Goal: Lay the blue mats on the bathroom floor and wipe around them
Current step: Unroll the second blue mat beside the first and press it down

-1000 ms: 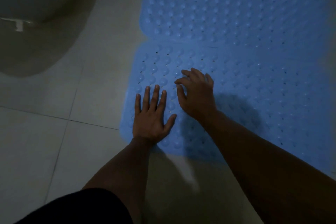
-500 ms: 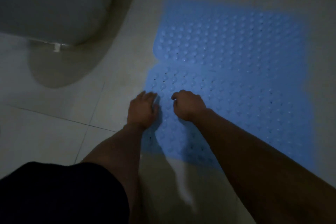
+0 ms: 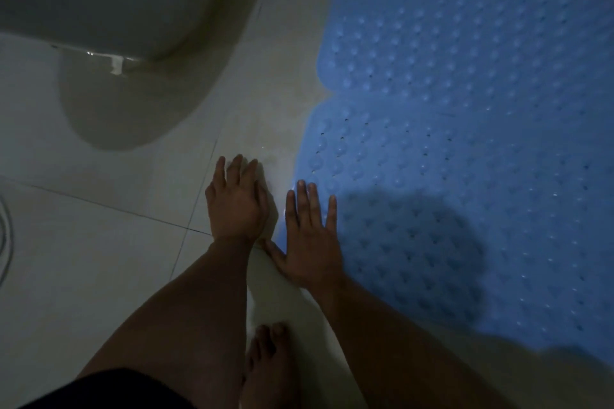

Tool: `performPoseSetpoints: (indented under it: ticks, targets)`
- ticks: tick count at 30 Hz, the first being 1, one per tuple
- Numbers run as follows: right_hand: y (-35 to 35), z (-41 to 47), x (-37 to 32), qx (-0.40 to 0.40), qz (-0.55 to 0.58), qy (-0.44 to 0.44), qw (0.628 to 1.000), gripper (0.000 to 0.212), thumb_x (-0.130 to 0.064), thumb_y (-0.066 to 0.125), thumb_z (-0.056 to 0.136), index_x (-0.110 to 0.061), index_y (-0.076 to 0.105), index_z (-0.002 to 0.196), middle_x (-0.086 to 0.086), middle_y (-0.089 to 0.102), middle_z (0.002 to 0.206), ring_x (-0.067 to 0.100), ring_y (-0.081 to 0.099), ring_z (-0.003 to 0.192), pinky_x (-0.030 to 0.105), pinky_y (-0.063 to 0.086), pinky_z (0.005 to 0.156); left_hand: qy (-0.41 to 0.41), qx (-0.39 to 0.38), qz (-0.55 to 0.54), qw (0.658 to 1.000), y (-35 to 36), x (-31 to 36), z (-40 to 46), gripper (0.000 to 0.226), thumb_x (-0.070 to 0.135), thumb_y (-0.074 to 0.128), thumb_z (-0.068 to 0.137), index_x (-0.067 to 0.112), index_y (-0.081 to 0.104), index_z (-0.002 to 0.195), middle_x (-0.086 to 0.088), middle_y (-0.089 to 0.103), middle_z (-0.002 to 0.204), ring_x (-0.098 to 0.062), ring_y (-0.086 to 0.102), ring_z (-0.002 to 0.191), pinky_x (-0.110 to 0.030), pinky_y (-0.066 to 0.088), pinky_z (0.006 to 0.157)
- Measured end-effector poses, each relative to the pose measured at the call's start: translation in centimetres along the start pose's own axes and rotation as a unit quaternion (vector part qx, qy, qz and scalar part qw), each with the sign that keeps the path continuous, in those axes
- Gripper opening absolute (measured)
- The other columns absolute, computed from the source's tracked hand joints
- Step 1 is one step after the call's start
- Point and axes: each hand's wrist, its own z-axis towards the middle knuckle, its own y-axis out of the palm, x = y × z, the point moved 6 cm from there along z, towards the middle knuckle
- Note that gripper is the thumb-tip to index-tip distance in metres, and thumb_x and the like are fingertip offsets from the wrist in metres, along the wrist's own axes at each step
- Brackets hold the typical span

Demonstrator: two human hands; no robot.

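Note:
Two blue studded mats lie flat on the pale tiled floor, meeting at a notch on their left edge: the near mat (image 3: pixel 465 209) and the far mat (image 3: pixel 465 43). My right hand (image 3: pixel 310 236) rests flat with straight, spread fingers on the near mat's left edge. My left hand (image 3: pixel 236 199) lies flat on the bare tile just left of that mat, fingers straight and together. Neither hand holds anything. The light is dim.
A white toilet base (image 3: pixel 109 3) stands at the upper left, its shadow falling on the tiles in front of it. My bare foot (image 3: pixel 269 365) stands on the floor below my hands. A thin hose or cord (image 3: pixel 6 242) curls at the left edge.
Both hands have slid left: the left hand went off the mat onto the tile, and the right hand's curled fingers straightened at the mat's edge. The camera has come closer.

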Motion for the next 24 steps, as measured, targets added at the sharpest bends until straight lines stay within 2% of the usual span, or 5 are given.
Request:
performPoseSetpoints:
  ticks: [8,15,18,20,24]
  targets:
    - [0.3,0.0,-0.1,-0.021,-0.019,0.004,1.000,0.105,-0.081,0.009,0.088,-0.005,-0.002,0.160,0.021,-0.016,0.166,0.039,-0.016,0.154,0.066,0.007,0.119,-0.010,0.004,-0.023,1.000,0.6,-0.1,-0.4,0.051,0.034,0.038,0.101,0.014,0.051,0.146,-0.016,0.044,0.157,-0.038,0.026,0.152,-0.058,0.036,0.112]
    - [-1.2,0.1,0.3,-0.087,0.090,-0.020,0.992,0.110,-0.082,0.031,0.082,-0.010,0.003,0.161,0.013,-0.015,0.168,0.031,-0.017,0.155,0.061,-0.007,0.122,-0.088,0.046,-0.076,0.992,-2.2,0.4,-0.3,0.054,0.036,0.035,0.097,0.015,0.057,0.142,-0.013,0.047,0.154,-0.038,0.029,0.150,-0.060,0.040,0.106]
    - [-5.6,1.7,2.3,-0.137,0.309,0.000,0.941,0.070,-0.056,0.055,0.093,-0.017,0.044,0.150,0.010,0.032,0.163,0.024,0.025,0.152,0.045,0.021,0.123,-0.045,0.069,-0.092,0.992,-4.3,3.5,1.5,0.048,0.031,0.041,0.095,0.014,0.064,0.134,-0.014,0.057,0.145,-0.041,0.040,0.144,-0.058,0.047,0.100]
    - [-9.2,2.2,6.0,-0.070,0.410,0.053,0.908,0.047,-0.034,0.067,0.092,-0.017,0.062,0.136,0.008,0.061,0.141,0.023,0.054,0.134,0.034,0.041,0.110,0.038,0.061,-0.079,0.994,-5.1,7.1,2.0,0.048,0.032,0.040,0.094,0.014,0.067,0.130,-0.014,0.062,0.140,-0.041,0.047,0.139,-0.055,0.050,0.095]
    - [-13.3,1.5,14.1,-0.004,0.356,0.111,0.928,0.046,-0.035,0.068,0.092,-0.015,0.064,0.133,0.007,0.064,0.137,0.023,0.061,0.126,0.033,0.045,0.109,0.137,0.038,-0.075,0.987,-5.5,14.2,2.2,0.052,0.036,0.037,0.093,0.016,0.066,0.131,-0.012,0.063,0.138,-0.039,0.050,0.137,-0.053,0.051,0.096]
